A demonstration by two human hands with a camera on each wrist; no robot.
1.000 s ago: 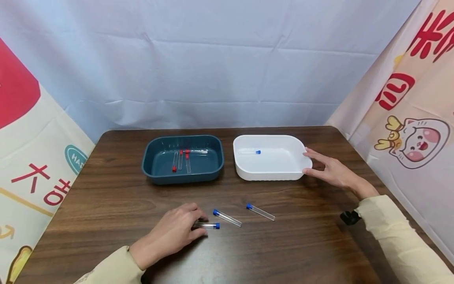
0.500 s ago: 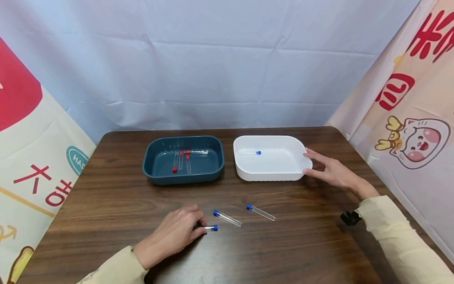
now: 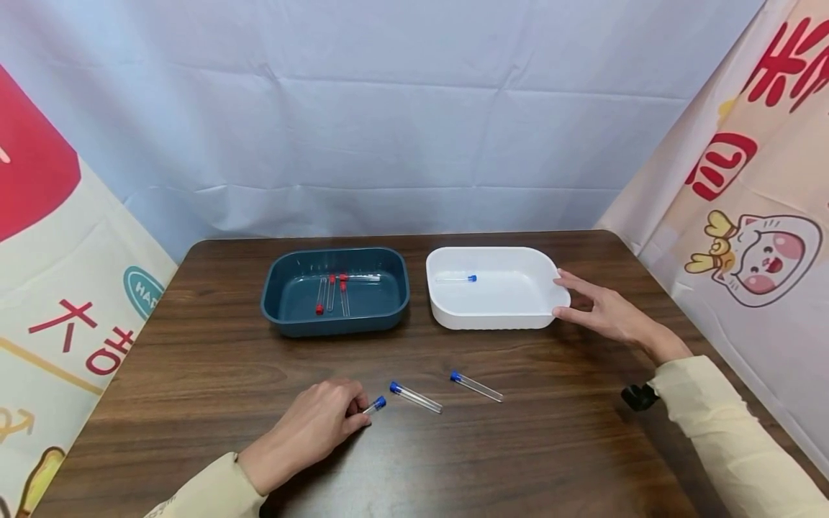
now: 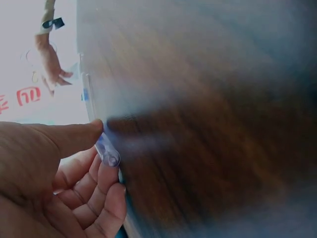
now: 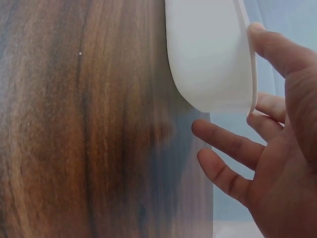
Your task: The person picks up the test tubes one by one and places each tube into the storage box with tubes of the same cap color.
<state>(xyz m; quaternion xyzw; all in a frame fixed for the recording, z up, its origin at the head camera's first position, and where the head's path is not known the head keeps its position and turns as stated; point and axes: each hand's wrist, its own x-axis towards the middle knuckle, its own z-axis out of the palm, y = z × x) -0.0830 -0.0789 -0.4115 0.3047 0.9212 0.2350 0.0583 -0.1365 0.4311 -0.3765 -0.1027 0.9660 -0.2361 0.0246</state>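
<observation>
My left hand (image 3: 314,424) pinches a clear test tube (image 4: 106,148) between thumb and fingers just above the table. Its blue cap (image 3: 378,403) points up and right in the head view; the hand hides part of the tube. Two clear shapes lie close together under one blue-capped test tube (image 3: 417,397) position to its right, and another blue-capped test tube (image 3: 477,386) lies beyond. My right hand (image 3: 602,309) touches the right end of a white tray (image 3: 495,321), its thumb and fingers spread. Inside that tray lies a blue-capped tube (image 3: 461,278).
A dark teal tray (image 3: 337,327) stands left of the white one, with several red-capped test tubes (image 3: 345,298) lying in it. Both trays stand toward the back of the brown wooden table (image 3: 505,460). Light cloth (image 3: 414,144) hangs behind, and printed cloth at both sides.
My left hand has picked at the tube lying on the table and now pinches it, its capped end tilted upward and drawn slightly left. The right hand has stayed at the white tray.
</observation>
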